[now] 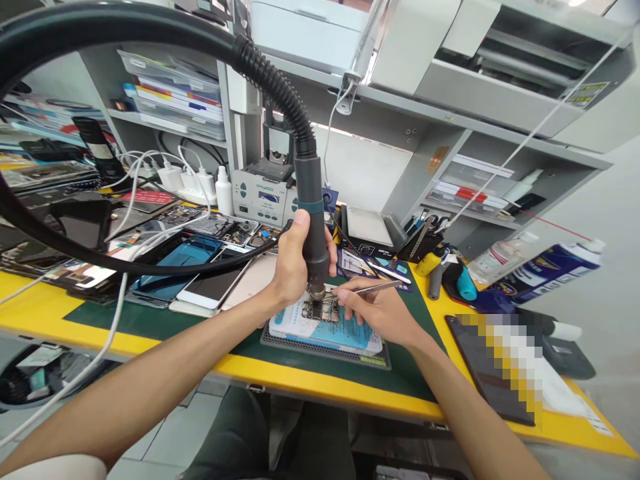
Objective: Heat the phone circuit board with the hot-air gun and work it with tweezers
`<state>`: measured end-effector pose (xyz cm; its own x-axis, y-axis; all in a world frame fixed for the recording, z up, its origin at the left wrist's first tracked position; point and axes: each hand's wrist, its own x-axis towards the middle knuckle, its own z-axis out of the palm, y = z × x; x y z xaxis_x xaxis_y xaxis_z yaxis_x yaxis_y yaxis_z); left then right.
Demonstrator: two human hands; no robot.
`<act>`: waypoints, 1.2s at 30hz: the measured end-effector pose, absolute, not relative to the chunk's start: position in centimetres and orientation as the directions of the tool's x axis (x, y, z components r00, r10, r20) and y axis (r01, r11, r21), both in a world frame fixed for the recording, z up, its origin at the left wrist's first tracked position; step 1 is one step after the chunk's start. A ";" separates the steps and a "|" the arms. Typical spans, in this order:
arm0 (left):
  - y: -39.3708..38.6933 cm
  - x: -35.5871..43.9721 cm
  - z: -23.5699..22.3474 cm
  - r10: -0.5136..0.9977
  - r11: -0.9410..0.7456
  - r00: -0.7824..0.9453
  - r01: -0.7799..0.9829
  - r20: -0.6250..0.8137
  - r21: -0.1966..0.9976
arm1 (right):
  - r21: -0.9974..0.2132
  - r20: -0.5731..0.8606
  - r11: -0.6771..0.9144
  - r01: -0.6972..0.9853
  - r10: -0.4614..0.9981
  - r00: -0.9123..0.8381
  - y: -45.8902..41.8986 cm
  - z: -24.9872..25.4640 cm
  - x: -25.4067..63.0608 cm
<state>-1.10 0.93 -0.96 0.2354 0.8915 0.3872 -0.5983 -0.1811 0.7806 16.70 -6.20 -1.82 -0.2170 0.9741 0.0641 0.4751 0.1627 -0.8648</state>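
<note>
"Holding what, the left hand [294,259]?"
"It is wrapped around the hot-air gun [313,230]; below, at six o'clock, lies the circuit board [325,313]."
"And the right hand [377,312]?"
"Pinching metal tweezers [381,287], about four o'clock."

The circuit board [327,312] lay before you on a flat pack [355,335], the pack on a pad [320,353], and the pad on the mat [415,363] that covered part of the table [320,385]. Your left hand [293,260] was around the hot-air handpiece [311,183], its nozzle over the board; the hose [125,27] arched out to your left. Your right hand [370,308] was at the board's right side, with the tweezers [377,286] in it. Left of the pack lay the phones [215,277]; behind them was the control station [263,200], with a small bottle [223,193] to its left. On your right lay a flat panel [477,363], with a can [540,272] beyond it.
</note>
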 end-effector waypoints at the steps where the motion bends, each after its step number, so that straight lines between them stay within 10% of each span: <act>1: 0.9 -1.1 -0.9 0.891 -0.183 0.234 -0.599 0.389 0.780 | -0.865 0.066 0.164 0.474 0.974 -0.217 -6.2 -1.8 16.7; 36: 0.7 -1.2 -0.9 0.884 -0.197 0.244 -0.581 0.400 0.790 | -0.868 0.058 0.159 0.471 0.973 -0.223 -6.2 -1.9 16.8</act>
